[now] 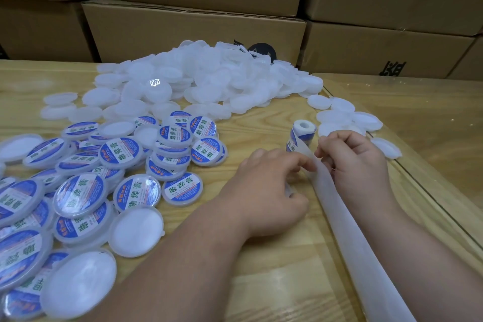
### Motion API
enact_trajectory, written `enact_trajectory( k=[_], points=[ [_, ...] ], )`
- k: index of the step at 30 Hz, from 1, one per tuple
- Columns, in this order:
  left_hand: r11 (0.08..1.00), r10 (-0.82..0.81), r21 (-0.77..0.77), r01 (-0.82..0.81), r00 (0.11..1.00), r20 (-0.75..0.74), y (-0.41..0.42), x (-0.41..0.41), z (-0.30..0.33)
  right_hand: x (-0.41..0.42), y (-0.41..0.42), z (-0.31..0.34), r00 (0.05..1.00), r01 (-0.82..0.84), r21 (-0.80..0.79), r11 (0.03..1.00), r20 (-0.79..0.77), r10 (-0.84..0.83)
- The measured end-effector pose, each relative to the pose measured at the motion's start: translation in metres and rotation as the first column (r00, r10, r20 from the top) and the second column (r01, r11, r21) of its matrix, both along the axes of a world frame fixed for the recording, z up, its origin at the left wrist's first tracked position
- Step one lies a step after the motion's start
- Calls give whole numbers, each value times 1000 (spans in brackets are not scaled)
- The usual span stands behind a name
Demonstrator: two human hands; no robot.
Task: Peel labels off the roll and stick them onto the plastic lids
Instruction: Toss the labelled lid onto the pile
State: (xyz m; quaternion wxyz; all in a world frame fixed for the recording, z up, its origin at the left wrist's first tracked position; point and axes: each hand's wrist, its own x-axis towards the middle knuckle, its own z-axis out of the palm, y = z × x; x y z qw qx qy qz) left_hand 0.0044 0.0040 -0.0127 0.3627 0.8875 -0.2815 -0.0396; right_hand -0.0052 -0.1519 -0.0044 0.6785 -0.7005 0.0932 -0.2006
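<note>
Both of my hands meet at the near right of the wooden table (274, 256). My right hand (358, 162) has its fingers curled and pinches the backing strip (347, 230) just below the label roll (300, 138). My left hand (266, 185) is curled with its fingertips against the strip's left edge; I cannot tell whether they pinch a label, as the fingers hide the contact. Something pale shows under this palm, too hidden to name.

The roll stands upright on the table, just beyond and between the two hands, touching neither palm. From it the bare, translucent strip runs toward me between my forearms and leaves the view at the near right.

Labelled lids (78, 191), blue and white with printed characters, lie in a loose spread to the left of my left hand, a few blank ones among them. Unlabelled white lids (209, 78) are heaped at the far centre. A smaller group of blank lids (347, 117) lies right of the roll. Cardboard boxes (193, 29) are stacked behind the table; their contents are not visible.
</note>
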Motion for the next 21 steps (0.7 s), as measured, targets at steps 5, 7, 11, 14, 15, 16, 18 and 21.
enact_trajectory(
  k=[5, 7, 11, 14, 15, 16, 18, 21],
  points=[
    [999, -24, 35, 23, 1000, 18, 1, -1, 1, -1, 1, 2, 999, 12, 17, 1000, -35, -11],
    [999, 16, -31, -15, 1000, 19, 0, 0, -1, -1, 1, 3, 999, 5, 27, 1000, -51, -3],
    [994, 57, -95, -57, 998, 2, 0, 3, -4, -3, 2, 4, 998, 1, 29, 1000, -70, 1],
    [999, 30, -39, -29, 999, 25, 1, 4, -6, -3, 2, 4, 997, -5, 13, 1000, -79, 6],
    [999, 23, -28, -22, 999, 31, 1, 4, -6, -3, 1, 4, 996, -8, 5, 1000, -84, 9],
    [999, 22, -35, -21, 999, 33, 1, 4, -7, -2, 1, 4, 996, -12, -1, 1000, -92, 12],
    [995, 43, -94, -40, 998, 39, 0, 5, -9, -3, 0, 3, 994, -25, 7, 1000, -104, 25],
    [946, 135, -295, -136, 991, -24, 0, 8, -8, -3, -1, 3, 993, -45, 42, 998, -104, 50]
  ],
)
